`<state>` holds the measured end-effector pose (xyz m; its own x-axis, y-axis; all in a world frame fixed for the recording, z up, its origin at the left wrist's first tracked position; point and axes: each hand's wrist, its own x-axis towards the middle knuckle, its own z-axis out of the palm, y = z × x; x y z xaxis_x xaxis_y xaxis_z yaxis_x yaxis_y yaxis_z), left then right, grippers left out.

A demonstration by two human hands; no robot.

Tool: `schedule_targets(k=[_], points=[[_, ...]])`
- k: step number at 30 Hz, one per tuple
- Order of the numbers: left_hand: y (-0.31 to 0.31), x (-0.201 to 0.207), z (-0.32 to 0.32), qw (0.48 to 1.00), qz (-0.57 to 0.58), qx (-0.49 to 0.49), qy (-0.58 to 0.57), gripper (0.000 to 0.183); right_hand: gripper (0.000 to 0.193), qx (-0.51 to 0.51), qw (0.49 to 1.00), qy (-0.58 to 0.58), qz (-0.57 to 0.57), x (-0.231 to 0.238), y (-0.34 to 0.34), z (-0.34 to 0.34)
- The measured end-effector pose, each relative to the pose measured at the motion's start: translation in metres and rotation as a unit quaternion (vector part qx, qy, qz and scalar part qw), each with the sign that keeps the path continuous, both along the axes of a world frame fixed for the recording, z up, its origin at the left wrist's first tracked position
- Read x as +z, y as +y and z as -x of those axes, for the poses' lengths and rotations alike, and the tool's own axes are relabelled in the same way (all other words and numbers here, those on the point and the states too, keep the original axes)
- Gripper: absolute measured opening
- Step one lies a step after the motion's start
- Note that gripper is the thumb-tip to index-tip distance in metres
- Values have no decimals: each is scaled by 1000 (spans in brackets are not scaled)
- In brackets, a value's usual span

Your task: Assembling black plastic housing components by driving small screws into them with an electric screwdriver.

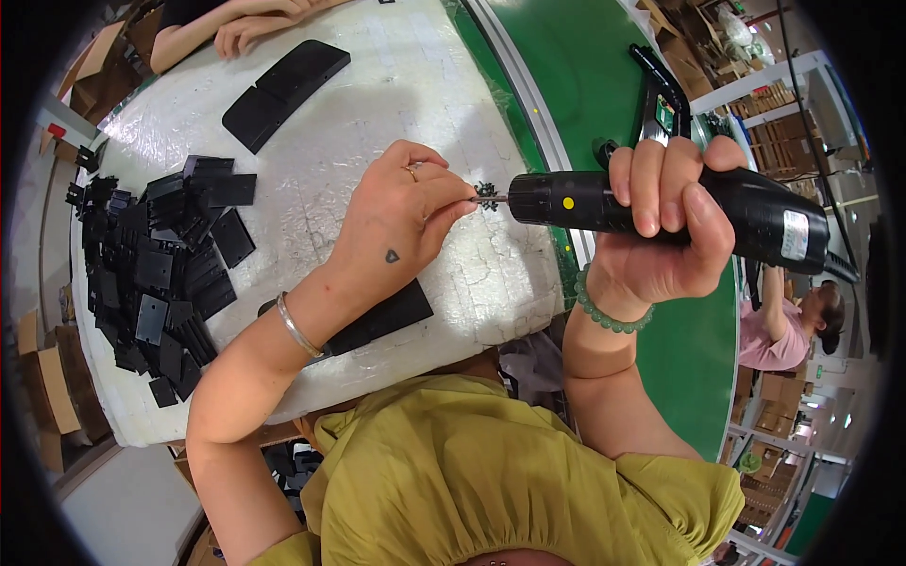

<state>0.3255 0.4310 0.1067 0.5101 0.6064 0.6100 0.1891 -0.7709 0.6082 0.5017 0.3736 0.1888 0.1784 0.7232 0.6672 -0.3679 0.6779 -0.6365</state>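
My right hand [665,212] is wrapped around a black electric screwdriver [590,200], held level with its bit pointing left. At the tip of the bit, thumb and forefinger of my left hand [411,193] are pinched together; whatever lies between them is too small to make out. Just behind the bit, a little heap of small dark screws [488,195] rests on the white foam-topped table [472,283]. Partly hidden under my left forearm is a flat black panel [387,316], close to the table's near edge.
Many black plastic plates [156,269] are piled at the left. Farther back lie two black panels [288,90] joined end to end, near another person's hands [250,28]. On the right, a green conveyor [566,66] with a metal rail carries a black part with a circuit board [664,111].
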Motion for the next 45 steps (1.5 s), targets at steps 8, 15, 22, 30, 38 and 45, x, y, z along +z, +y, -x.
schedule_targets(k=[8,15,22,30,38,45], points=[[-16,9,20,993,-105,26,49,14,23,55,993,-101,-26,12,-19,28],[-45,4,63,997,-22,58,43,35,26,122,985,-113,-40,10,-23,52],[-62,-1,127,976,120,158,86,48,29,193,971,-138,22,0,-33,83],[-72,-23,124,959,140,160,187,42,31,226,951,-203,56,-16,-40,108],[-74,-29,122,957,160,172,170,38,28,221,949,-207,88,-18,-45,121],[-74,-24,121,951,193,163,176,38,26,263,908,-318,69,-5,-46,129]])
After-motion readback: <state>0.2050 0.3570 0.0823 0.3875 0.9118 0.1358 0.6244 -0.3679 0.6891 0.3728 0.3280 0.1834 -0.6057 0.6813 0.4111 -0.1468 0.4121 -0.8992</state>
